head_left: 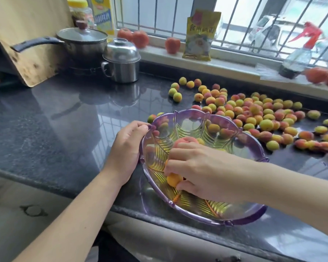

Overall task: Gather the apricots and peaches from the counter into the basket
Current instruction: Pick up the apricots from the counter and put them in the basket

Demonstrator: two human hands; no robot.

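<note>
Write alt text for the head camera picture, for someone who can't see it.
A right hand lowers apricots into a clear purple basket while the left hand grips its rim. Dozens more small fruit lie on the dark counter behind.

Counter (68, 114) left of basket (254, 148) open; apricots (254, 114) crowd right

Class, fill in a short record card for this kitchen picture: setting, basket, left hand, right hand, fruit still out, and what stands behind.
Setting: dark stone counter under a barred window
Basket: clear purple basket at the counter's front edge
Left hand: left hand grips the basket's left rim
Right hand: right hand inside the basket, holding an orange apricot
Fruit still out: loose apricots spread behind and right of the basket
Behind: lidded saucepan, steel pot, spray bottle
</note>
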